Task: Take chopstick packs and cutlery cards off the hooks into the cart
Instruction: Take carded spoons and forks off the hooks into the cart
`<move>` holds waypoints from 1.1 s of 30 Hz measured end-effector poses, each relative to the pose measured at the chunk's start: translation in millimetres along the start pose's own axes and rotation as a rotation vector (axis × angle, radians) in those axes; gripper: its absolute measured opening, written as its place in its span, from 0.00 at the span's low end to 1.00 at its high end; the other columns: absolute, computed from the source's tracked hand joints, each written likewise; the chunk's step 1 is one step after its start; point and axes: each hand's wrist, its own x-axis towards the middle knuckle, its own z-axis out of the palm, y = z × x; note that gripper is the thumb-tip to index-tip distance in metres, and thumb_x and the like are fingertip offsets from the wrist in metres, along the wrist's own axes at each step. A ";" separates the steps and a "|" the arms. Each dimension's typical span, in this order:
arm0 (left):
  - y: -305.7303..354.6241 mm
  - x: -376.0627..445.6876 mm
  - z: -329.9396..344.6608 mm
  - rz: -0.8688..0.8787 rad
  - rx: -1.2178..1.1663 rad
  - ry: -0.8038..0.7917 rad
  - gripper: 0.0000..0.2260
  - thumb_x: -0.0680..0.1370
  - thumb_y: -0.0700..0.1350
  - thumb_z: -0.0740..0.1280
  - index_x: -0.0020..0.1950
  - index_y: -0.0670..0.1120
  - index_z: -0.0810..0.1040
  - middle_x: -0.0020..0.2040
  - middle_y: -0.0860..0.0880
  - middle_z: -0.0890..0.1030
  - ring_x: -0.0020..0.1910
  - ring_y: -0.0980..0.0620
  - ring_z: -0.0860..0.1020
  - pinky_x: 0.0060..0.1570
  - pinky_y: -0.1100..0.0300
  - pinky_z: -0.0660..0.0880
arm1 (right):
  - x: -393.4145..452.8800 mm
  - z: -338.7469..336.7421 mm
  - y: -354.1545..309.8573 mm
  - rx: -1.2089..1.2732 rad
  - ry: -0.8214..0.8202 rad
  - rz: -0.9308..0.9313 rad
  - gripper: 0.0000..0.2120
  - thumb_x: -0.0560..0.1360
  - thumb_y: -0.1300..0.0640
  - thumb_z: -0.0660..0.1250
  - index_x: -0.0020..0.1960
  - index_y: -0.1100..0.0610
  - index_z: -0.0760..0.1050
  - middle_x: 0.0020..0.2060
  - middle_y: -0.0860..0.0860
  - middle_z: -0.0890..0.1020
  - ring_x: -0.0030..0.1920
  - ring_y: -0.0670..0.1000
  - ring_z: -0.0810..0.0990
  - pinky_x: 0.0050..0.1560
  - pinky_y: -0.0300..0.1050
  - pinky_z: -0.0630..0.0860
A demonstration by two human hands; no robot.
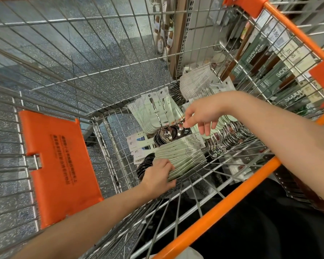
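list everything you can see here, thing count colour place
cart: one, steel wire with orange trim, fills the view
child seat flap: one, orange, at the cart's left
cutlery cards: several fanned stacks, pale green and white with steel spoons, on the cart floor
card stack: one, pale green, under the left hand
boxed goods: several, dark green, on the shelf beyond the cart's right side
price tags: a few, white, on that shelf
left hand: grips the card stack
right hand: over the cards, fingers loosely curled
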 end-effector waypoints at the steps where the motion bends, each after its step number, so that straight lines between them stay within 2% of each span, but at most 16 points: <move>1: -0.8 2.6 -0.9 0.074 0.100 -0.019 0.18 0.78 0.57 0.63 0.62 0.47 0.71 0.62 0.52 0.70 0.61 0.54 0.67 0.51 0.63 0.72 | 0.2 -0.2 0.6 0.000 -0.001 0.001 0.15 0.81 0.49 0.59 0.63 0.57 0.69 0.42 0.57 0.82 0.37 0.52 0.82 0.40 0.43 0.76; 3: -3.6 5.7 -1.8 0.178 0.243 -0.055 0.20 0.79 0.58 0.60 0.63 0.45 0.71 0.63 0.48 0.70 0.62 0.50 0.67 0.55 0.57 0.72 | 0.7 -1.0 2.2 0.003 -0.001 0.005 0.15 0.81 0.50 0.59 0.64 0.56 0.69 0.41 0.56 0.82 0.38 0.52 0.82 0.40 0.43 0.76; 6: -1.5 7.3 -1.2 0.160 0.288 -0.062 0.19 0.78 0.59 0.62 0.61 0.46 0.74 0.61 0.48 0.70 0.62 0.49 0.66 0.57 0.55 0.70 | 2.6 -1.8 4.8 0.024 0.004 0.019 0.14 0.81 0.51 0.60 0.64 0.55 0.70 0.38 0.56 0.82 0.36 0.52 0.81 0.38 0.42 0.75; 9: 2.0 9.3 -3.8 0.035 0.132 -0.010 0.15 0.77 0.60 0.64 0.52 0.49 0.79 0.56 0.52 0.69 0.59 0.53 0.66 0.51 0.63 0.69 | 3.7 -2.1 6.8 0.035 0.000 0.030 0.14 0.81 0.51 0.60 0.63 0.56 0.70 0.38 0.56 0.81 0.35 0.52 0.81 0.38 0.42 0.75; 11: -1.1 9.6 -7.0 -0.047 0.020 0.017 0.14 0.75 0.62 0.65 0.44 0.52 0.78 0.54 0.55 0.68 0.58 0.56 0.65 0.51 0.65 0.68 | 3.2 -2.6 7.9 0.033 -0.003 0.036 0.15 0.81 0.51 0.59 0.64 0.57 0.70 0.38 0.56 0.81 0.34 0.51 0.81 0.39 0.43 0.76; 14: -9.9 3.0 -12.0 -0.107 -0.086 0.023 0.15 0.72 0.62 0.67 0.46 0.53 0.81 0.54 0.58 0.68 0.58 0.57 0.62 0.60 0.63 0.66 | 1.3 -4.2 8.5 0.042 -0.002 0.049 0.16 0.81 0.51 0.59 0.66 0.58 0.69 0.38 0.56 0.81 0.35 0.51 0.81 0.39 0.43 0.76; 17: -12.6 -2.2 -24.9 -0.126 -0.225 0.044 0.19 0.68 0.64 0.67 0.46 0.51 0.83 0.51 0.59 0.68 0.56 0.59 0.62 0.62 0.62 0.65 | -1.5 -5.3 8.5 0.054 0.005 0.054 0.18 0.81 0.50 0.58 0.67 0.58 0.68 0.39 0.56 0.82 0.35 0.51 0.81 0.39 0.43 0.76; 19: -10.1 -0.6 -39.0 -0.136 -0.359 0.051 0.16 0.66 0.63 0.69 0.43 0.52 0.81 0.49 0.59 0.69 0.54 0.59 0.67 0.61 0.62 0.68 | -4.6 -6.1 7.9 0.071 0.011 0.048 0.20 0.81 0.47 0.58 0.67 0.58 0.67 0.41 0.57 0.82 0.36 0.51 0.81 0.40 0.43 0.76; 21: -4.9 5.1 -57.5 -0.169 -0.538 0.077 0.13 0.67 0.56 0.75 0.43 0.53 0.76 0.50 0.57 0.74 0.52 0.63 0.74 0.57 0.65 0.72 | -10.2 -7.0 6.3 0.088 0.015 0.040 0.23 0.80 0.42 0.56 0.67 0.57 0.68 0.45 0.57 0.81 0.40 0.52 0.81 0.43 0.44 0.77; 24: 1.8 18.0 -87.8 -0.091 -0.637 0.205 0.13 0.67 0.56 0.74 0.38 0.46 0.81 0.49 0.56 0.75 0.51 0.66 0.75 0.48 0.74 0.71 | -22.2 -8.9 6.0 0.160 0.054 0.048 0.31 0.77 0.33 0.50 0.64 0.57 0.71 0.54 0.57 0.79 0.49 0.55 0.80 0.51 0.53 0.79; 26: 6.8 27.0 -108.8 -0.103 -0.775 0.203 0.08 0.68 0.50 0.75 0.31 0.51 0.81 0.50 0.56 0.77 0.46 0.63 0.76 0.44 0.70 0.73 | -31.6 -12.3 6.0 0.270 0.158 0.009 0.37 0.76 0.29 0.43 0.63 0.56 0.73 0.57 0.55 0.78 0.55 0.58 0.79 0.54 0.57 0.78; 27: 10.1 31.3 -118.5 -0.135 -0.851 0.192 0.08 0.69 0.48 0.76 0.31 0.53 0.81 0.49 0.55 0.79 0.46 0.60 0.78 0.45 0.66 0.75 | -36.7 -15.4 6.0 0.336 0.263 -0.036 0.40 0.74 0.27 0.41 0.64 0.55 0.73 0.59 0.55 0.78 0.59 0.58 0.78 0.57 0.58 0.76; 29: 17.7 39.0 -135.8 -0.150 -0.948 0.231 0.06 0.68 0.48 0.75 0.37 0.47 0.82 0.42 0.51 0.84 0.42 0.51 0.81 0.47 0.54 0.77 | -47.8 -20.9 5.7 0.562 0.499 -0.168 0.40 0.72 0.25 0.44 0.65 0.52 0.74 0.61 0.54 0.78 0.62 0.56 0.77 0.65 0.60 0.70; 31: 30.1 45.2 -155.6 -0.127 -1.032 0.305 0.11 0.68 0.47 0.74 0.38 0.41 0.79 0.34 0.49 0.82 0.35 0.50 0.79 0.45 0.52 0.76 | -61.0 -21.8 5.3 0.885 0.686 -0.352 0.26 0.73 0.30 0.57 0.54 0.48 0.78 0.55 0.49 0.80 0.59 0.52 0.77 0.68 0.60 0.68; 33: 49.3 51.7 -179.2 -0.074 -1.104 0.375 0.16 0.69 0.46 0.76 0.40 0.34 0.77 0.36 0.44 0.80 0.35 0.50 0.77 0.44 0.55 0.74 | -71.7 -21.6 5.3 1.116 0.796 -0.505 0.11 0.73 0.44 0.69 0.46 0.51 0.78 0.48 0.49 0.83 0.52 0.51 0.80 0.64 0.58 0.72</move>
